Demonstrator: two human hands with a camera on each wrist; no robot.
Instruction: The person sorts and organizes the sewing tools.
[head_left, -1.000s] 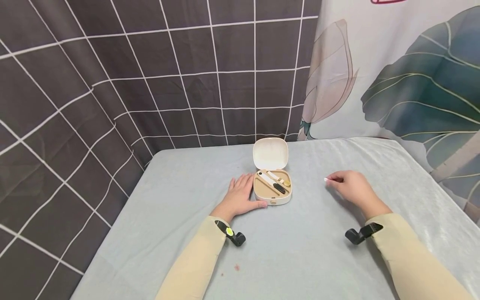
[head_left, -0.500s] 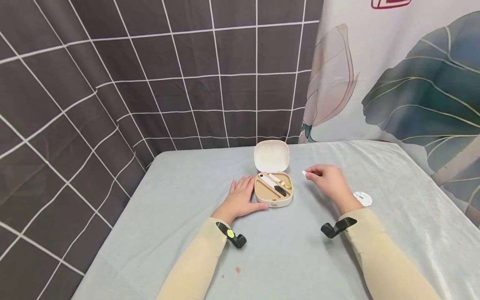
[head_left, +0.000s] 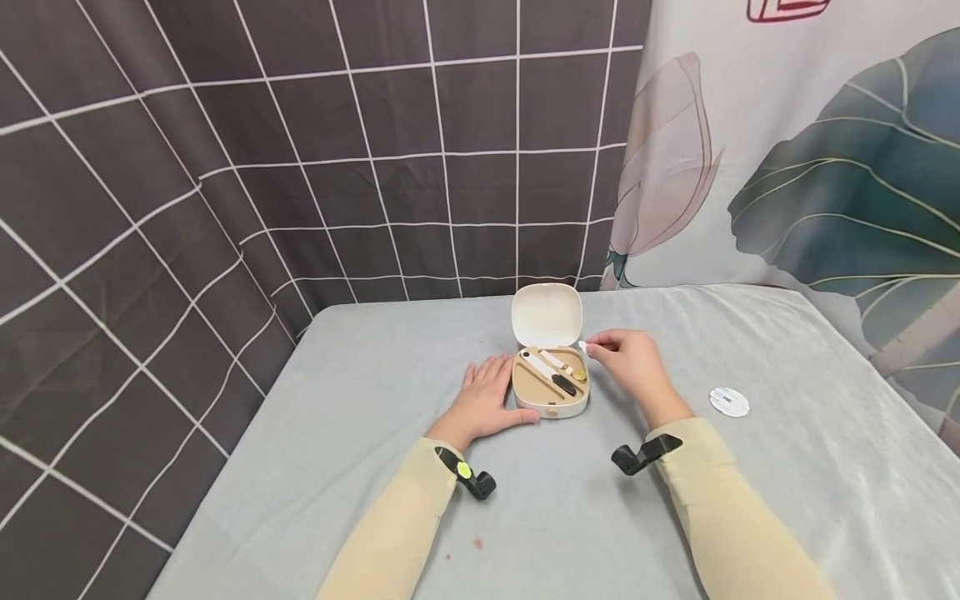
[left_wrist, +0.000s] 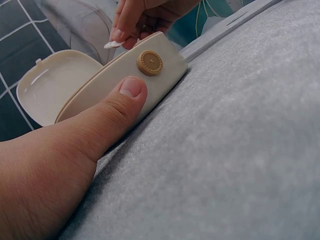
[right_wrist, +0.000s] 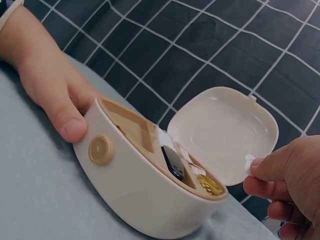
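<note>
An open cream-white box (head_left: 551, 410) with a tan inner tray stands on the cloth, its lid (head_left: 547, 315) raised at the back. In the tray lie a slim white tool with a black end (head_left: 548, 372) and a white strap-like item with a round gold part (head_left: 579, 375). My left hand (head_left: 483, 402) rests flat against the box's left side, fingers straight, thumb touching the front beside the tan round button (right_wrist: 101, 150). My right hand (head_left: 632, 362) pinches a small white piece (right_wrist: 249, 163) between thumb and forefinger, above the box's back right corner; its kind is unclear.
A round white disc with blue print (head_left: 729, 402) lies on the pale grey cloth (head_left: 570, 517) to the right. Behind the table hang a dark gridded curtain (head_left: 390, 167) and a leaf-patterned curtain (head_left: 810, 192).
My right hand has moved left to the box, carrying the small white piece. The printed disc has come into view where that arm was. My left hand has stayed against the box.
</note>
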